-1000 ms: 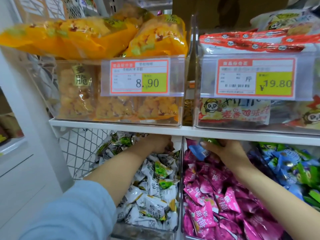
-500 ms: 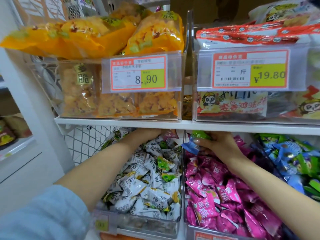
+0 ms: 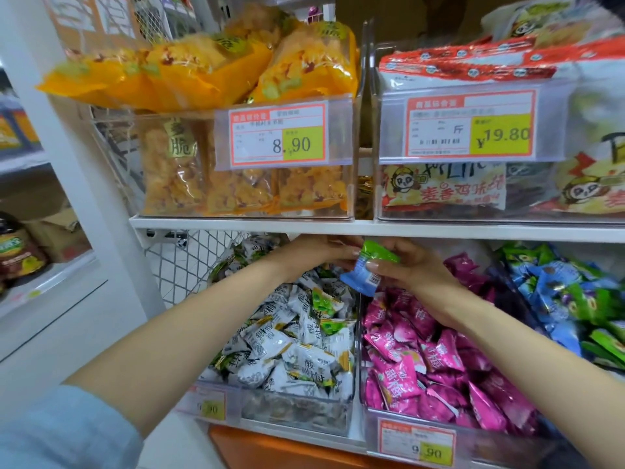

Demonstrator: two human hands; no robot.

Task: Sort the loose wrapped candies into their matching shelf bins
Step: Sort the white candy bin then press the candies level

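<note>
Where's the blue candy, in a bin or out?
Out: the right hand pinches the blue candy, holding it above the pink candies and white candies.

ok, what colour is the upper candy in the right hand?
The candy is bright green; head view.

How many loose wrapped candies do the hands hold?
2: a green plastic-wrapped candy above a blue plastic-wrapped candy, both pinched by the right hand; more may be hidden.

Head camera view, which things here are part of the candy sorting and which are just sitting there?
In the job: right hand, pinching green candy and blue candy; left hand beside them; white candies, pink candies, blue-and-green candies heaped below.
Just there: yellow snack bags, red-and-white snack packs, price tags, upper shelf.
</note>
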